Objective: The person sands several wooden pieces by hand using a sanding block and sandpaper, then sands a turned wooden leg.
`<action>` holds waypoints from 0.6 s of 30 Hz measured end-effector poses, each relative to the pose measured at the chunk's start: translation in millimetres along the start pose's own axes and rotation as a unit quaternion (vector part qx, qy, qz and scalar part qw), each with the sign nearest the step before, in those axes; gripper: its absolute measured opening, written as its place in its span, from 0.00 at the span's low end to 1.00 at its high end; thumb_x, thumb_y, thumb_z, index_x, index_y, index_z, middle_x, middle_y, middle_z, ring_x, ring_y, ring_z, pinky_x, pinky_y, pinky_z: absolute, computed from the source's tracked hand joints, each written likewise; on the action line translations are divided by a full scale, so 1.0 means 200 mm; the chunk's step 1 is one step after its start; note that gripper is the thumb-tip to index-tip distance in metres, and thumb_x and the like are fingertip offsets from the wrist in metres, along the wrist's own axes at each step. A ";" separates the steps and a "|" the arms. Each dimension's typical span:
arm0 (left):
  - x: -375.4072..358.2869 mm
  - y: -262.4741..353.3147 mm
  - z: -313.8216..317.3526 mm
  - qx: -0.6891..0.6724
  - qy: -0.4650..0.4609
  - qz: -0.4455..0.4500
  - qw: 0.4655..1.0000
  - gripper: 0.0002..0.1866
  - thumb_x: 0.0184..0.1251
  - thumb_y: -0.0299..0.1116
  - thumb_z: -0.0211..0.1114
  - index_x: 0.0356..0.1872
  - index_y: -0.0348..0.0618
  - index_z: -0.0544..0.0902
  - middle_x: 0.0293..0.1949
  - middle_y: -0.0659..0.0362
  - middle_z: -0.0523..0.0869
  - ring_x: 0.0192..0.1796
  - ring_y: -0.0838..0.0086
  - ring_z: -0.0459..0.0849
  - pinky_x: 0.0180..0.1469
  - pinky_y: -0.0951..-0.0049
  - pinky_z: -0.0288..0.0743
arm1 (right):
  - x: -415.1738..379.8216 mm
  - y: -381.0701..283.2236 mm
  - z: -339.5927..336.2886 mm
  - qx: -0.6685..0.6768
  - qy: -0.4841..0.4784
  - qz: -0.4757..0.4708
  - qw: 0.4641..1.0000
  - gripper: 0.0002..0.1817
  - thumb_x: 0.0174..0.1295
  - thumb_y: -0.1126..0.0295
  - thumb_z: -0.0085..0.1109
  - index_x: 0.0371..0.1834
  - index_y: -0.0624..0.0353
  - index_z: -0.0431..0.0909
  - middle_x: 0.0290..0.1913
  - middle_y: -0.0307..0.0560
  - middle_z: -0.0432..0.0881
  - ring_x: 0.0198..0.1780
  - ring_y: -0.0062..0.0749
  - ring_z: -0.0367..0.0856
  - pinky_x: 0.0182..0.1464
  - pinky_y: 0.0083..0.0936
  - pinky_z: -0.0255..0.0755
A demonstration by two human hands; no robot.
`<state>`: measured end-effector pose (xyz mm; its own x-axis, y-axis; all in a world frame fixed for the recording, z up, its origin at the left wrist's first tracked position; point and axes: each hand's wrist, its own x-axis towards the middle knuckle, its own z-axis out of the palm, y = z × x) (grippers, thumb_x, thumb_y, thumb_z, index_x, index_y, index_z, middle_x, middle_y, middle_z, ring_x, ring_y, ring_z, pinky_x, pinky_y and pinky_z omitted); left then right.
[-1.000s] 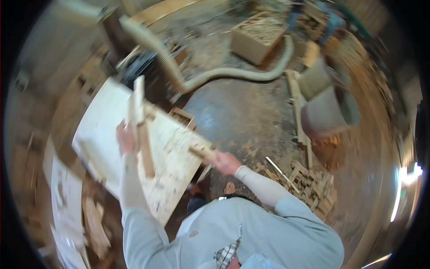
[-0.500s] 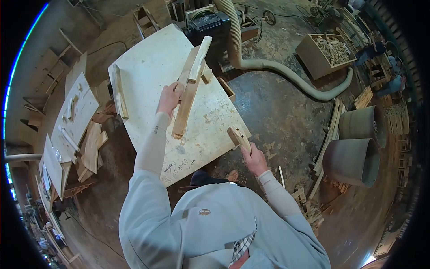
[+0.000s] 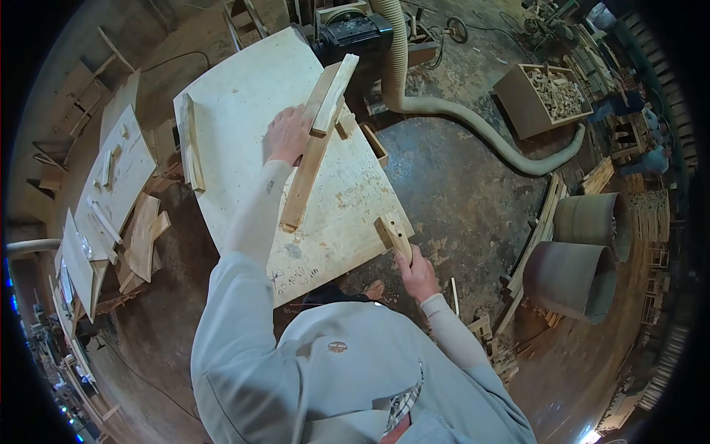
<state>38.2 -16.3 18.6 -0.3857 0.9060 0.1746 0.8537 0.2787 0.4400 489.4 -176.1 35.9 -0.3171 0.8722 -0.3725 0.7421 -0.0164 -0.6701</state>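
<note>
My left hand (image 3: 287, 135) lies palm down with fingers stretched out on the pale plywood sheet (image 3: 244, 74), against the left side of a long wooden strip (image 3: 305, 185). A paler wooden batten (image 3: 336, 95) is on the strip's upper part, and a small wood block (image 3: 345, 124) sits beside it. At the sheet's lower right corner, my right hand (image 3: 420, 275) is closed around the lower end of a short wooden piece with dark holes (image 3: 397, 234). Another batten (image 3: 192, 144) runs along the sheet's left edge.
A dark motor (image 3: 355, 38) stands behind the sheet, with a ribbed hose (image 3: 444, 106) curving right. Beyond are a box of wood offcuts (image 3: 529, 103) and two drums (image 3: 566, 274). Boards (image 3: 142, 244) are stacked at left. People (image 3: 651, 159) are at far right.
My left hand has shifted slightly up and flattened, its fingers straighter beside the strip. My right hand, still holding the wooden piece, has moved slightly down. The view has shifted a little.
</note>
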 end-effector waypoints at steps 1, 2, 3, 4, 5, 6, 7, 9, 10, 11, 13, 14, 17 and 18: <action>0.03 -0.03 0.06 0.001 0.001 -0.003 1.000 0.25 0.88 0.47 0.58 0.77 0.52 0.83 0.72 0.48 0.85 0.80 0.49 0.77 0.83 0.38 0.66 | 0.01 0.00 0.01 -0.001 -0.003 -0.002 1.000 0.26 0.85 0.48 0.57 0.64 0.61 0.78 0.44 0.73 0.91 0.49 0.76 0.89 0.50 0.63 0.81; 0.05 -0.04 0.11 -0.011 -0.014 0.022 1.000 0.25 0.91 0.45 0.55 0.80 0.53 0.79 0.77 0.50 0.82 0.84 0.48 0.73 0.85 0.36 0.60 | 0.01 0.02 0.03 -0.007 0.003 -0.013 1.000 0.26 0.84 0.48 0.57 0.65 0.61 0.78 0.44 0.73 0.91 0.49 0.76 0.89 0.49 0.64 0.81; 0.08 -0.07 0.15 -0.022 -0.029 0.046 0.998 0.25 0.93 0.43 0.51 0.83 0.54 0.75 0.81 0.52 0.79 0.87 0.48 0.68 0.87 0.33 0.55 | 0.02 0.03 0.04 -0.013 0.008 -0.023 1.000 0.26 0.84 0.48 0.58 0.65 0.61 0.78 0.44 0.73 0.91 0.49 0.76 0.89 0.49 0.64 0.81; 0.09 -0.07 0.14 -0.021 -0.028 0.043 0.998 0.25 0.93 0.43 0.51 0.83 0.54 0.75 0.81 0.52 0.79 0.87 0.48 0.68 0.87 0.33 0.55 | 0.03 0.02 0.05 -0.014 0.005 -0.025 1.000 0.26 0.84 0.48 0.58 0.65 0.61 0.78 0.44 0.73 0.91 0.49 0.76 0.89 0.49 0.64 0.81; 0.11 -0.09 0.14 -0.022 -0.042 0.046 0.998 0.27 0.94 0.46 0.48 0.85 0.53 0.73 0.85 0.51 0.75 0.90 0.49 0.64 0.89 0.33 0.49 | 0.04 0.01 0.05 -0.015 0.008 -0.020 1.000 0.25 0.84 0.48 0.58 0.65 0.61 0.78 0.45 0.73 0.91 0.49 0.76 0.89 0.49 0.64 0.81; 0.11 -0.09 0.13 -0.023 -0.056 0.048 0.997 0.29 0.96 0.48 0.44 0.87 0.51 0.71 0.88 0.51 0.71 0.92 0.50 0.60 0.91 0.32 0.42 | 0.05 0.01 0.05 -0.016 0.012 -0.014 1.000 0.25 0.84 0.48 0.58 0.65 0.61 0.77 0.45 0.73 0.91 0.48 0.76 0.89 0.49 0.64 0.81; 0.11 -0.10 0.16 -0.023 -0.055 0.045 0.997 0.29 0.96 0.48 0.44 0.87 0.51 0.71 0.88 0.51 0.71 0.92 0.50 0.60 0.91 0.32 0.42 | 0.05 0.03 0.06 -0.017 0.009 -0.016 1.000 0.25 0.84 0.48 0.58 0.65 0.61 0.77 0.45 0.73 0.91 0.48 0.76 0.89 0.49 0.64 0.81; 0.09 -0.11 0.23 -0.052 -0.018 0.065 0.996 0.26 0.94 0.42 0.48 0.85 0.53 0.72 0.86 0.54 0.74 0.89 0.53 0.67 0.87 0.28 0.52 | 0.04 0.08 0.06 -0.011 0.020 -0.031 0.999 0.23 0.84 0.49 0.58 0.63 0.61 0.77 0.44 0.72 0.91 0.48 0.77 0.89 0.48 0.65 0.80; 0.08 -0.11 0.23 -0.053 -0.016 0.062 0.997 0.26 0.94 0.42 0.48 0.85 0.53 0.72 0.86 0.54 0.74 0.89 0.53 0.67 0.87 0.28 0.52 | 0.03 0.09 0.07 -0.014 0.018 -0.033 0.999 0.23 0.84 0.49 0.58 0.63 0.61 0.77 0.44 0.72 0.91 0.48 0.77 0.89 0.48 0.65 0.80; 0.08 -0.12 0.23 -0.050 -0.015 0.065 0.997 0.25 0.94 0.41 0.48 0.85 0.53 0.72 0.86 0.53 0.74 0.88 0.54 0.67 0.87 0.28 0.52 | 0.04 0.10 0.07 -0.019 0.017 -0.031 0.999 0.23 0.84 0.50 0.58 0.62 0.61 0.77 0.43 0.72 0.91 0.47 0.77 0.89 0.48 0.65 0.80; 0.13 -0.16 0.23 -0.051 -0.014 0.067 0.996 0.25 0.94 0.41 0.48 0.85 0.53 0.72 0.85 0.53 0.74 0.88 0.55 0.68 0.87 0.28 0.53 | 0.08 0.06 0.09 -0.028 0.016 -0.028 0.999 0.22 0.84 0.50 0.58 0.61 0.61 0.77 0.43 0.72 0.91 0.47 0.77 0.89 0.48 0.65 0.80; 0.19 -0.20 0.24 -0.045 -0.016 0.074 0.996 0.25 0.94 0.40 0.49 0.85 0.54 0.72 0.85 0.53 0.75 0.88 0.55 0.68 0.87 0.28 0.53 | 0.12 0.01 0.10 -0.027 0.022 -0.027 0.999 0.22 0.85 0.50 0.58 0.60 0.61 0.77 0.43 0.72 0.90 0.47 0.78 0.88 0.48 0.65 0.79; 0.47 -0.35 0.22 -0.043 -0.020 0.080 0.996 0.25 0.94 0.39 0.50 0.85 0.54 0.71 0.85 0.51 0.75 0.88 0.55 0.69 0.87 0.29 0.53 | 0.35 -0.19 0.14 -0.025 0.028 -0.028 0.999 0.22 0.85 0.50 0.58 0.58 0.61 0.77 0.42 0.72 0.90 0.47 0.78 0.88 0.48 0.66 0.79; 0.58 -0.40 0.20 -0.042 -0.022 0.080 0.996 0.25 0.94 0.39 0.50 0.86 0.55 0.71 0.84 0.51 0.75 0.87 0.56 0.69 0.87 0.29 0.53 | 0.44 -0.27 0.16 -0.022 0.028 -0.030 0.999 0.22 0.85 0.50 0.58 0.57 0.61 0.77 0.42 0.73 0.90 0.47 0.79 0.88 0.48 0.66 0.78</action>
<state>-61.2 78.9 -32.8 -0.2302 0.9503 0.2096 0.8698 0.1044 0.4823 403.2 -113.3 19.0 -0.3286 0.8972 -0.2952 0.7482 0.0565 -0.6611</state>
